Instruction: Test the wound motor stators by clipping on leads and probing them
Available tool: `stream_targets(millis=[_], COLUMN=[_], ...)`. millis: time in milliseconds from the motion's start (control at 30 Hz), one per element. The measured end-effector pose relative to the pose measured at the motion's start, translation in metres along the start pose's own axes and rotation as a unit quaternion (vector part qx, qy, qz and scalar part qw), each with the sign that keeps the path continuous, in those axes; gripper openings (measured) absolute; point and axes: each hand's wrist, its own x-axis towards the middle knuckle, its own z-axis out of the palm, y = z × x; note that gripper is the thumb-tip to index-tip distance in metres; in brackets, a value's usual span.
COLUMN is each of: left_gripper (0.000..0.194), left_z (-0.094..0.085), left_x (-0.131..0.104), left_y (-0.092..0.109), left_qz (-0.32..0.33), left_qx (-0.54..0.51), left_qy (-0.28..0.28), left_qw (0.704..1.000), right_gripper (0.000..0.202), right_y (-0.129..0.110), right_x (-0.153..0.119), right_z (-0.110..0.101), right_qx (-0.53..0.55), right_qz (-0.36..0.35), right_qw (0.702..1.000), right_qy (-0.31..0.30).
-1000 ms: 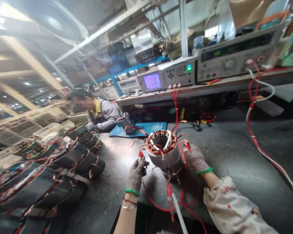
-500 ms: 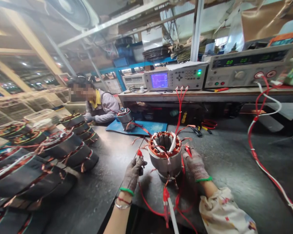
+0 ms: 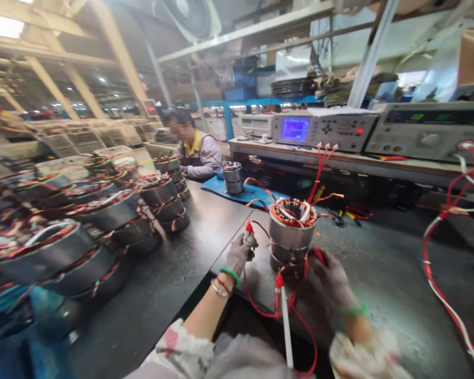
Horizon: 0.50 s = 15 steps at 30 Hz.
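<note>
A grey motor stator (image 3: 289, 236) with orange-red windings and white sleeving stands upright on the dark bench, its loose red leads spreading out. To its left, apart from it, my left hand (image 3: 239, 252) in a grey knit glove is closed on a red-tipped test clip (image 3: 249, 228). My right hand (image 3: 334, 279), gloved and blurred, is low on the stator's right side and grips another red test clip (image 3: 319, 256). In front of the stator, a further red clip (image 3: 279, 281) on a white lead (image 3: 286, 326) hangs at its lower wires.
Several stacked stators (image 3: 114, 210) crowd the left. Another stator (image 3: 233, 179) stands on a blue mat (image 3: 213, 185), near a seated co-worker (image 3: 201, 152). Test instruments (image 3: 324, 129) line the shelf behind. Pliers (image 3: 335, 217) lie behind the stator; red and white cables (image 3: 428, 258) run along the right.
The view has swung left. My right hand has dropped lower beside the stator, and my left hand sits slightly farther from it. The instrument's green and blue lights have given way to a red one.
</note>
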Motion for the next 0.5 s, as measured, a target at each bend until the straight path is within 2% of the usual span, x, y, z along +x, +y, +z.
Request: stream_targets(millis=[100,167,233,267,333,400,433,500], left_gripper=[0.055,0.062,0.067,0.068,0.066,0.061,0.059,0.054], left_z=[0.005,0.018,0.028,0.029,0.023,0.011,0.006,0.003], left_x=[-0.048,-0.076,-0.094,-0.099,-0.104,-0.109,-0.112,-0.121], left_y=[-0.025,-0.047,-0.066,-0.071,-0.076,-0.075,-0.074,-0.072], left_qz=[-0.038,-0.066,-0.080,-0.086,-0.109,-0.140,-0.148,-0.149], left_qx=[-0.016,-0.038,-0.097,-0.110,-0.097,-0.065,-0.072,-0.125], left_qy=[-0.003,-0.002,-0.025,-0.040,-0.073,-0.103,-0.120,-0.176], left_qw=[0.999,0.997,0.992,0.989,0.987,0.983,0.979,0.965], right_gripper=[0.053,0.068,0.081,0.080,0.065,0.046,0.042,0.052], right_y=[-0.003,-0.004,-0.005,-0.005,0.001,0.012,0.018,0.028], right_x=[-0.060,-0.080,-0.084,-0.083,-0.082,-0.086,-0.090,-0.101], right_z=[0.013,0.029,0.041,0.045,0.045,0.044,0.046,0.053], right_qx=[0.008,-0.027,-0.041,-0.031,-0.001,-0.009,-0.029,-0.080], right_qz=[0.056,0.078,0.082,0.081,0.083,0.093,0.091,0.065], right_qw=[0.994,0.990,0.987,0.985,0.984,0.986,0.988,0.987], right_qy=[-0.090,-0.113,-0.133,-0.147,-0.158,-0.137,-0.119,-0.122])
